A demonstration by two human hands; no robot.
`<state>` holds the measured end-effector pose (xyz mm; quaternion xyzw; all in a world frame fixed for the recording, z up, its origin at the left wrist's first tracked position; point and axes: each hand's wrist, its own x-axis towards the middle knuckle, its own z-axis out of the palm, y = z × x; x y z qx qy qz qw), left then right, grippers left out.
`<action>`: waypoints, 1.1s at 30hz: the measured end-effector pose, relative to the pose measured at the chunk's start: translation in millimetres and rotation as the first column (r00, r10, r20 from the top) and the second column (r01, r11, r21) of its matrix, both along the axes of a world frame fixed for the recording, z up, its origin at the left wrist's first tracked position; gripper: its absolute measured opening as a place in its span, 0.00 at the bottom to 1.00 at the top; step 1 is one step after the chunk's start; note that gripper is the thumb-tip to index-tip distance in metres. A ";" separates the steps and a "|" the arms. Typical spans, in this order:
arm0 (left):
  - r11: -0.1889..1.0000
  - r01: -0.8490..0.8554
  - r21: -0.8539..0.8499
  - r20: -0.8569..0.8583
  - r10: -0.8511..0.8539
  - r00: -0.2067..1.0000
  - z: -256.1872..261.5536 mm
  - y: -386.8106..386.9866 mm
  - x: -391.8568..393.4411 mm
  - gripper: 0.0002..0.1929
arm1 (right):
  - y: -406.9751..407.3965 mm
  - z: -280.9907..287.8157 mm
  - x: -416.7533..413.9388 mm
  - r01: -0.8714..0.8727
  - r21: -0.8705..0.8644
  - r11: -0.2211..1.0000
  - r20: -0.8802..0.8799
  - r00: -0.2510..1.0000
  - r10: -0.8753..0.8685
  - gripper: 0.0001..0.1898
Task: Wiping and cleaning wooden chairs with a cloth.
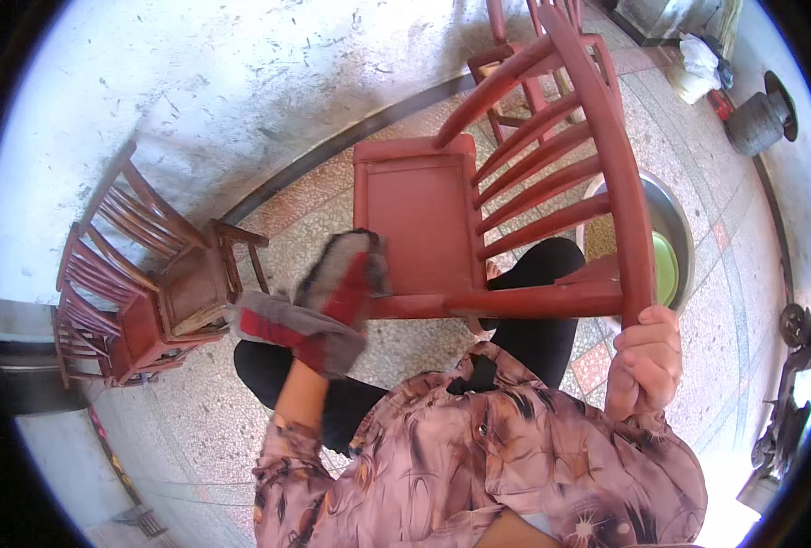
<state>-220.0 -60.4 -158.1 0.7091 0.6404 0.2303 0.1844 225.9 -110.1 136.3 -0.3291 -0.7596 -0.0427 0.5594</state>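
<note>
A red-painted wooden chair with a slatted back stands tilted before me, its flat seat (419,226) facing up towards me. My right hand (648,363) is closed around the near end of the chair's top rail (618,171). At the near left corner of the seat, my left hand (307,387) holds a grey and red cloth (337,294) against the frame. The cloth covers nearly all of that hand, so its fingers are hidden, and it looks blurred.
A metal basin (683,205) with grain and a green bowl (664,267) sits behind the chair back. Several wooden chairs (138,322) are crowded at the left by the wall. Another red chair (528,89) stands beyond. A metal pot (755,123) and white bag (696,68) lie far right.
</note>
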 end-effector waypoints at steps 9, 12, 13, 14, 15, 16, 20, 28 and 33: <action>0.980 -0.014 0.196 -0.329 0.080 0.941 -27.7 31.1 125.1 0.25 | -4.3 -5.7 8.3 -0.037 -0.018 0.999 -0.024 0.999 0.037 0.04; 0.970 0.025 0.243 -0.396 0.075 0.915 -35.6 81.3 146.6 0.26 | -9.7 -3.8 12.0 -0.002 -0.032 0.999 -0.009 1.000 0.002 0.05; 0.966 0.024 0.259 -0.440 0.096 0.893 -34.5 96.1 142.5 0.26 | -8.6 -8.1 12.1 -0.011 -0.033 0.999 -0.026 1.000 0.010 0.05; 0.961 0.025 0.274 -0.482 0.115 0.868 -33.7 117.2 137.2 0.27 | -7.4 -12.9 13.4 -0.040 -0.032 0.999 -0.028 0.999 0.039 0.05; 0.958 0.036 0.284 -0.497 0.115 0.860 -34.7 143.0 139.8 0.27 | -7.9 -11.0 13.8 -0.049 -0.039 0.998 -0.001 0.999 0.049 0.05; 0.955 0.044 0.293 -0.524 0.122 0.843 -33.2 166.7 141.1 0.27 | -7.0 -11.4 12.7 -0.045 -0.046 0.998 0.000 0.999 0.046 0.05; 0.983 -0.006 0.182 -0.557 0.109 0.823 -20.2 199.3 156.9 0.29 | -0.4 -15.3 17.7 -0.089 -0.003 0.996 0.013 0.996 0.089 0.05; 0.885 0.458 -0.080 0.393 -0.395 0.830 -14.1 99.4 177.2 0.29 | 2.7 -13.4 16.1 -0.100 0.067 0.993 -0.008 0.995 0.100 0.04; 0.522 0.843 -0.129 -0.781 -0.578 0.238 -28.6 112.2 147.0 0.29 | 1.8 -13.4 17.5 -0.151 0.001 0.989 -0.021 0.988 0.151 0.01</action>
